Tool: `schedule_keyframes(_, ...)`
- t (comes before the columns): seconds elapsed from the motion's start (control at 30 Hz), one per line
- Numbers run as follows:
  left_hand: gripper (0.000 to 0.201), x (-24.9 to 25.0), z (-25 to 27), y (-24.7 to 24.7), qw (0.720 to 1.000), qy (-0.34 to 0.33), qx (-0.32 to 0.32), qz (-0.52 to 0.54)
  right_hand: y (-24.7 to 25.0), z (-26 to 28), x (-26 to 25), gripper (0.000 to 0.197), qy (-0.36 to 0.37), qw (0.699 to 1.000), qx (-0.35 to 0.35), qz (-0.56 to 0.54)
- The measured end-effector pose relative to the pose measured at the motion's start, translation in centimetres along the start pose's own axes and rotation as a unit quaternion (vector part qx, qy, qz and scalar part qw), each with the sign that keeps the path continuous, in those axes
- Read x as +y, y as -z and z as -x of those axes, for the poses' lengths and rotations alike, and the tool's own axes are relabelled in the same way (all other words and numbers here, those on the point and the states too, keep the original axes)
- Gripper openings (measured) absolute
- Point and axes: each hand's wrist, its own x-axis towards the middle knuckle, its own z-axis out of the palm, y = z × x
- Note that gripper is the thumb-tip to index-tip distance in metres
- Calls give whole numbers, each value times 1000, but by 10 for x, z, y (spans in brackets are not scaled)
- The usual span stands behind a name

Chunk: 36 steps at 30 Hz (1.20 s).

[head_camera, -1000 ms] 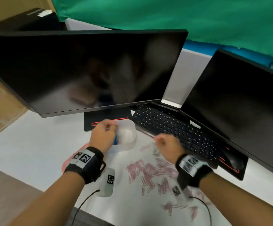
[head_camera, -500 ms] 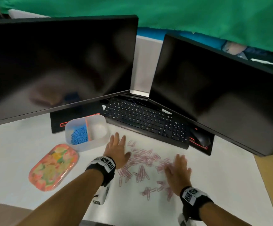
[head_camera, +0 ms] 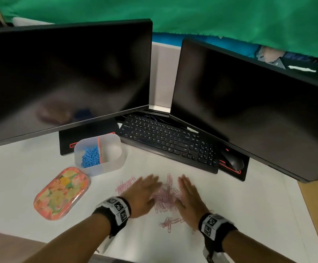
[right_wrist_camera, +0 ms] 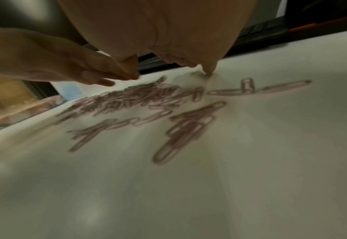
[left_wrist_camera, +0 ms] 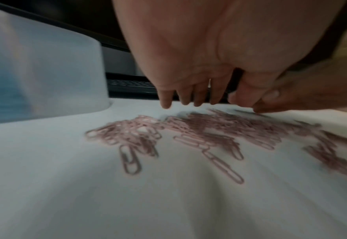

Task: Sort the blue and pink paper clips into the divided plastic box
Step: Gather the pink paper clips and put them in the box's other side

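Note:
Pink paper clips (head_camera: 164, 196) lie heaped on the white desk between my two hands. My left hand (head_camera: 145, 192) lies flat with straight fingers on the heap's left side; my right hand (head_camera: 189, 196) lies flat on its right side. The wrist views show the same pink paper clips (left_wrist_camera: 199, 134) (right_wrist_camera: 131, 98) under straight fingers. The divided plastic box (head_camera: 116, 160) stands to the upper left. Its left compartment holds blue paper clips (head_camera: 90, 156); the right compartment looks empty. A few pink stragglers (head_camera: 170, 223) lie nearer me.
The box's flowered lid (head_camera: 61, 192) lies left of my left arm. A black keyboard (head_camera: 170, 141) and mouse (head_camera: 232, 160) sit behind the clips, under two dark monitors (head_camera: 65, 76). The desk's right edge (head_camera: 306, 205) borders brown flooring.
My left hand left the box and both hands came down flat. They have since swept inward, gathering the scattered pink clips into a tighter heap.

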Motion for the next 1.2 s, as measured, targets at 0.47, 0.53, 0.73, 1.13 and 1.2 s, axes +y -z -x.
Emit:
schedule_keyframes(0.47,79,15,28,-25,994,96,-26,39,-6,-17,-30,62,148,973,-117,137)
schedule_keyframes(0.53,81,19,24,-29,998,44,-33,40,-1,-6,-24,63,156,978,-104,90)
schedule_keyframes(0.73,102,14,31,-5,992,112,54,33,27,44,35,86,-29,999,36,8)
schedule_keyframes(1.13,90,36,19,-4,979,187,-7,85,14,41,19,78,-113,992,-18,-47)
schedule_keyframes(1.2,90,45,10,-5,980,180,-8,82,14,29,2,69,-92,994,-28,-54)
